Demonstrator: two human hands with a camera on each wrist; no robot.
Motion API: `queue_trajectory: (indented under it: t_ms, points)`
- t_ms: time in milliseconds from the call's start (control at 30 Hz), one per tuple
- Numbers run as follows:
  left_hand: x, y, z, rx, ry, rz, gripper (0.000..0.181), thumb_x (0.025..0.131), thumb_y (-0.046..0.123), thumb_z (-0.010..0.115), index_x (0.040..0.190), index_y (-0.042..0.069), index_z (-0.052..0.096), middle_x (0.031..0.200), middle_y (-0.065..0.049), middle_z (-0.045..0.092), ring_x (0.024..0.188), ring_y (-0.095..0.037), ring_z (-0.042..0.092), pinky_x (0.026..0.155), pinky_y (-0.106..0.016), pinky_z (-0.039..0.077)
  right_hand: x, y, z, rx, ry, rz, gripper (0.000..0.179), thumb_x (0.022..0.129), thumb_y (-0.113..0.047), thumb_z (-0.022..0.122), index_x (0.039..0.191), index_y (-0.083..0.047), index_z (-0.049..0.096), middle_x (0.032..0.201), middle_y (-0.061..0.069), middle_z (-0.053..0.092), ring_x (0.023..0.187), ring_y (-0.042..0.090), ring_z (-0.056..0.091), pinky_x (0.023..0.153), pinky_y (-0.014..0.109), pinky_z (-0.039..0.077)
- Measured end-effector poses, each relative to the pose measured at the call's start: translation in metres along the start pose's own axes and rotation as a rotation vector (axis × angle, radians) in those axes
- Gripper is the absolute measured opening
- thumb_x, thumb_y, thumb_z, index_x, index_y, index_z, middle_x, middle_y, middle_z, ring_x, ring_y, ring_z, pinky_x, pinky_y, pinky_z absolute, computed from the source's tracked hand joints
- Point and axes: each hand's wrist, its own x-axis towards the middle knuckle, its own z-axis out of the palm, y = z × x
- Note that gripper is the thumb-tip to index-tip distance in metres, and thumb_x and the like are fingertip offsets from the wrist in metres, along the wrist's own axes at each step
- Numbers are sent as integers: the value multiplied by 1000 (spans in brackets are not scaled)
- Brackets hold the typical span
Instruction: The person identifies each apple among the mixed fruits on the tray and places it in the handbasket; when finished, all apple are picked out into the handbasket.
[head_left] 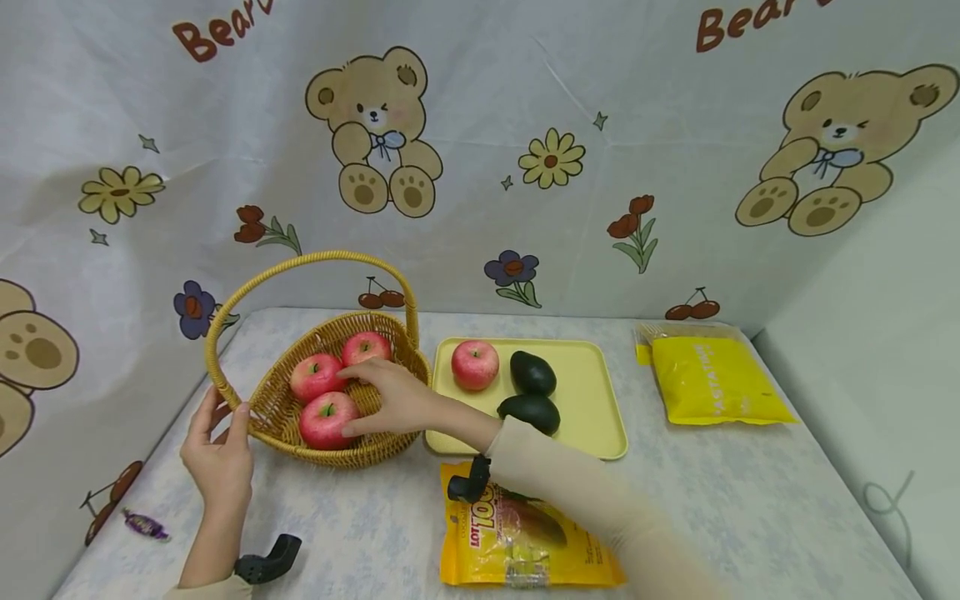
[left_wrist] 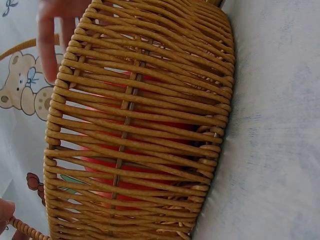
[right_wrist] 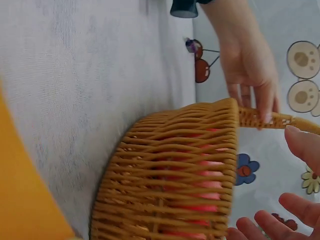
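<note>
A wicker basket (head_left: 371, 452) with a tall arched handle (head_left: 322, 257) stands on the left of the table. Three red apples (head_left: 327, 422) lie inside it. My left hand (head_left: 221, 458) grips the foot of the handle at the basket's left end, thumb and fingers on either side, as the right wrist view also shows. Over the basket reaches my right hand (head_left: 405, 402), its thumb and fingers spread above the apples. In the right wrist view its fingers (right_wrist: 300, 212) stand apart above the rim with nothing between them. Through the weave, red apple skin (left_wrist: 140, 150) shows in the left wrist view.
Right of the basket, a yellow tray (head_left: 592, 400) carries one apple (head_left: 475, 364) and two dark avocados (head_left: 532, 373). A yellow snack bag (head_left: 525, 542) lies in front, under my right forearm. Another yellow packet (head_left: 712, 379) lies far right; a purple wrapped candy (head_left: 146, 525) lies left.
</note>
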Motion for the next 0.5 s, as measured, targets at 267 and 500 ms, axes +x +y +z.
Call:
queue_trajectory:
  t_ms: [267,500]
  points:
    - [1,-1,0,-13,4,7,47,95,8,62,140,15,54,110,26,55,104,7,53,79,-5,44,-30,10,-36,99,30,-18,74,79,-36,81,142,-11,50,132,4,55,119,16,53,100,27,46]
    - [1,0,1,-5,5,-4,46,95,9,61,140,17,54,114,21,57,104,6,53,80,-5,44,-50,33,-69,167,149,31,72,80,-26,82,142,-11,49,137,7,53,124,23,54,102,40,49]
